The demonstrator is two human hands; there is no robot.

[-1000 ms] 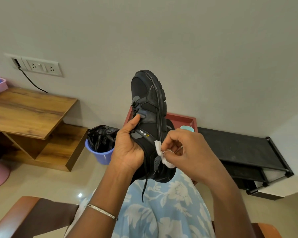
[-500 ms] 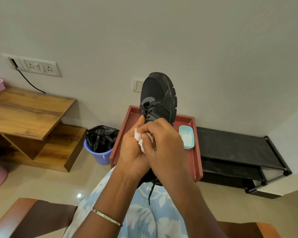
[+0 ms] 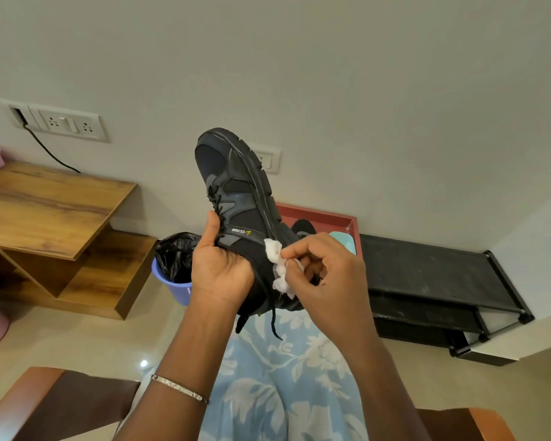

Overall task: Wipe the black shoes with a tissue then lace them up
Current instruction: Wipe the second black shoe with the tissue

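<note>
The left hand (image 3: 221,268) grips the black shoe (image 3: 236,192) around its heel end, thumb lying up beside the laces, and holds it toe-up above the lap (image 3: 283,377). The right hand (image 3: 328,275) pinches a crumpled white tissue (image 3: 275,259) between thumb and curled fingers (image 3: 303,249), pressing it on the shoe's side near the sole. A loose lace (image 3: 273,323) hangs below. Behind, a second shoe (image 3: 304,226) lies in a red tray (image 3: 318,214); a blue bin (image 3: 172,281) stands to the left.
</note>
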